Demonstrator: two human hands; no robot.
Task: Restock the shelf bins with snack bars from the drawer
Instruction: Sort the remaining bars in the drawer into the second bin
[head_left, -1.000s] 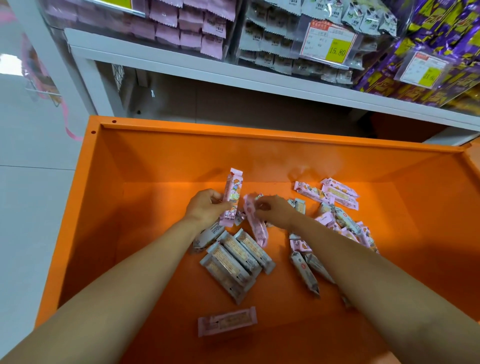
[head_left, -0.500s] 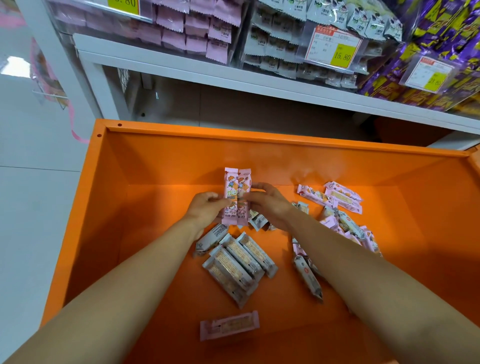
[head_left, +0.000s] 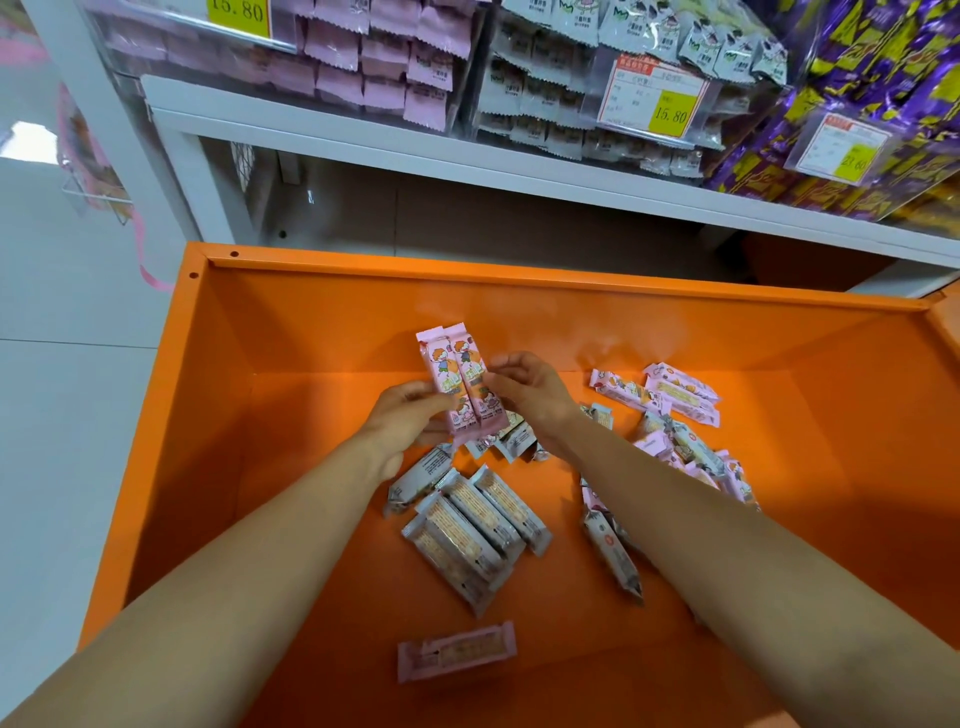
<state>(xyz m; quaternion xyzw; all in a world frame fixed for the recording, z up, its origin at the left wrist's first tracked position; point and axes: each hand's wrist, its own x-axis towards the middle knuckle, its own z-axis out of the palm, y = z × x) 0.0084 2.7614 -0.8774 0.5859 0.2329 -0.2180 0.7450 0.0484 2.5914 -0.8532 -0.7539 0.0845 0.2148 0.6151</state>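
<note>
Two pink snack bars (head_left: 460, 379) stand side by side, upright, above the floor of the orange drawer (head_left: 218, 415). My left hand (head_left: 410, 415) grips their lower left edge. My right hand (head_left: 530, 395) pinches the right bar near its middle. Below my hands lie several grey bars (head_left: 472, 525) in a loose row. One pink bar (head_left: 457, 649) lies alone near the front. A heap of pink bars (head_left: 670, 400) sits at the right, partly hidden by my right forearm.
A white shelf (head_left: 467, 171) runs above the drawer. On it stand clear bins of pink packets (head_left: 384, 67), grey packets (head_left: 550, 88) and purple packets (head_left: 857, 104), with yellow price tags (head_left: 670, 111). White floor lies to the left.
My right hand brought its pink bar up beside the one in my left hand. Both bars now stand together and sit a little higher. The view tilted up toward the shelf.
</note>
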